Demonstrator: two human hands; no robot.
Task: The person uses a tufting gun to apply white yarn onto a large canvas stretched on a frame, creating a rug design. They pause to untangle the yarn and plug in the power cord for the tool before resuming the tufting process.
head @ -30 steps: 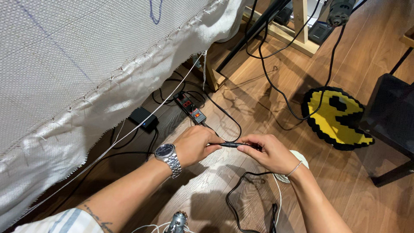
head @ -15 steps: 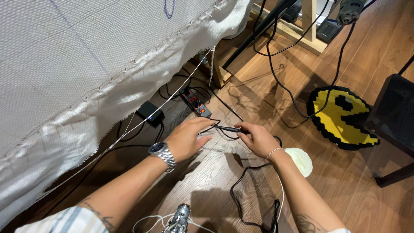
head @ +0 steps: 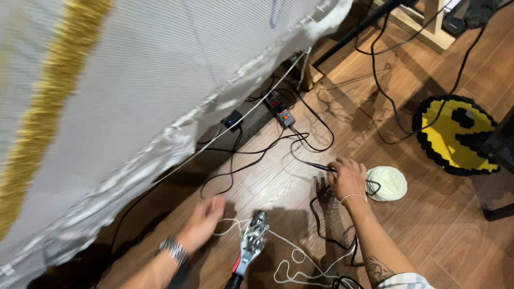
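My right hand (head: 348, 179) rests low over the wooden floor (head: 444, 225), its fingers curled together around the end of a thin black cable (head: 316, 166), pinching it near a slim dark plug tip that points left. My left hand (head: 202, 222) is blurred, nearer and to the left, fingers loosely bent; I cannot tell whether it grips anything, though it sits just beside a strand of white yarn (head: 289, 257). The black cable looks light, limp and smooth, so I judge it will flop and slide unless held close to the stiff plug end, the surest place to grip. It trails in loops from my right hand down toward the near edge. Between my hands lies a metal tufting gun (head: 251, 243), silver with a red part, hard and likely heavy, with the white yarn threaded about it in soft curls. Just right of my right hand sits a pale round ball of yarn (head: 386, 183), soft and fuzzy. Farther off, a black power strip (head: 281, 109) with lit red switches lies among tangled cables. On the far right is a round yellow and black tufted rug (head: 455, 136), blocky in pattern. Filling the left side hangs a stretched white woven cloth (head: 134, 91), with a gold fringed stripe (head: 43, 107) running down it.
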